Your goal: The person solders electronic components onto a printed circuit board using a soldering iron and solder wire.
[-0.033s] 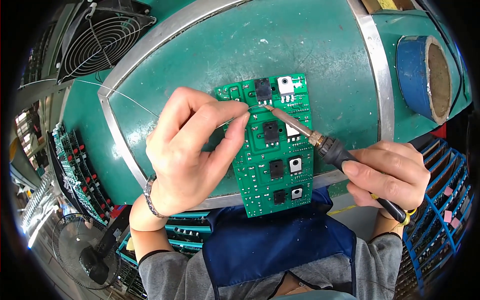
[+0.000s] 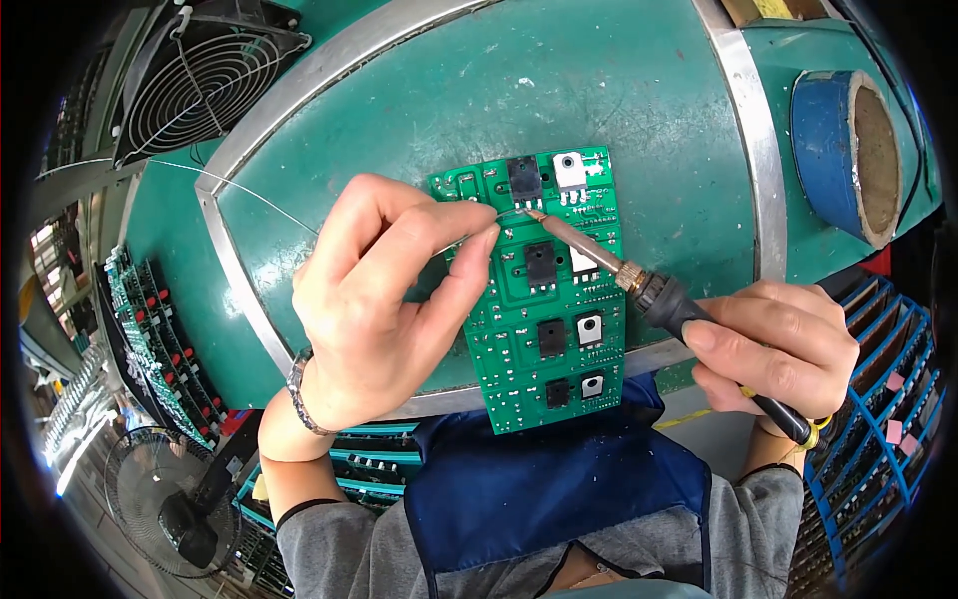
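Note:
A long green circuit board [image 2: 509, 384] lies on the green work surface, its near end over the metal edge. Black transistors [image 2: 524, 180] and silver-faced ones [image 2: 570, 172] sit on it in two columns. My left hand [image 2: 384, 275] pinches a thin solder wire [image 2: 261, 196] between thumb and forefinger, over the board's left side. The wire's end reaches the legs of the farthest black transistor. In my right hand [image 2: 773, 349] is a soldering iron [image 2: 664, 302], slanting down to the left. Its tip meets the wire's end at those legs; whether solder is melting is too small to tell.
A blue roll with a cardboard core [image 2: 873, 160] stands at far right. At far left is a square fan with a wire guard [image 2: 205, 90]; a round fan [image 2: 175, 499] sits lower left. Racks of circuit boards [image 2: 165, 349] flank the bench, with a blue rack [image 2: 888, 399] at right.

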Action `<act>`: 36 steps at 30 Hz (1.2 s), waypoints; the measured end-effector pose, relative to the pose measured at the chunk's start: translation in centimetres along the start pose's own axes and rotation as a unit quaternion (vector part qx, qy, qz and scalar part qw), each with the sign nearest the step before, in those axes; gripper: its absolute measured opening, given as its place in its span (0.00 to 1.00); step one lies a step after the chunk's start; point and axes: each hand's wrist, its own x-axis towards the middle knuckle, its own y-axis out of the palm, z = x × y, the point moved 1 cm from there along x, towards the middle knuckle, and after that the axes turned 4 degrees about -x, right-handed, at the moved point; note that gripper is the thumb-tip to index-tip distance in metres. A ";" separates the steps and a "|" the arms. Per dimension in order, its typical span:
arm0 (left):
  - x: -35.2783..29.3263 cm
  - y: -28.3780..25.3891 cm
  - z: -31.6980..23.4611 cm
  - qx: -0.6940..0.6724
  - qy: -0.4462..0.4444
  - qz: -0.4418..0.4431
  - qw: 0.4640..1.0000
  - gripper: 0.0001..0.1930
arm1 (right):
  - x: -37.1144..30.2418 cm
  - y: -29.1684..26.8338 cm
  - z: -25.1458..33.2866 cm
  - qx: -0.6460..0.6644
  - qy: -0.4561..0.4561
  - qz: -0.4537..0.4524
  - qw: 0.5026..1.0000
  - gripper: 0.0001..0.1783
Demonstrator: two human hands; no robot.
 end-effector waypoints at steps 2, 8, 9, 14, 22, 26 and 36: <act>0.0 0.1 0.0 -0.003 -0.003 0.003 1.000 0.10 | 0.0 0.1 0.0 -0.004 -0.001 -0.006 1.000 0.21; 0.3 0.0 -0.3 0.013 0.004 0.021 1.000 0.11 | -0.1 0.1 -0.1 -0.005 -0.004 -0.014 1.000 0.20; 0.3 0.0 -0.3 0.014 0.003 0.021 1.000 0.11 | -0.1 0.2 -0.1 -0.004 -0.003 -0.015 1.000 0.20; 0.4 -0.5 -0.3 0.015 -0.003 0.014 1.000 0.12 | 0.0 0.1 -0.1 -0.009 -0.006 -0.014 1.000 0.20; 0.2 -0.2 -0.2 -0.043 -0.027 -0.017 0.999 0.10 | -0.1 0.2 -0.3 -0.002 -0.019 -0.024 1.000 0.20; 0.2 -0.4 -0.6 -0.051 -0.043 -0.006 0.998 0.11 | -0.2 -0.6 -0.1 0.018 -0.012 -0.009 1.000 0.19; 0.4 0.7 -0.9 -0.034 0.014 0.017 0.999 0.12 | -1.4 -2.2 -0.2 -0.007 -0.003 0.011 1.000 0.17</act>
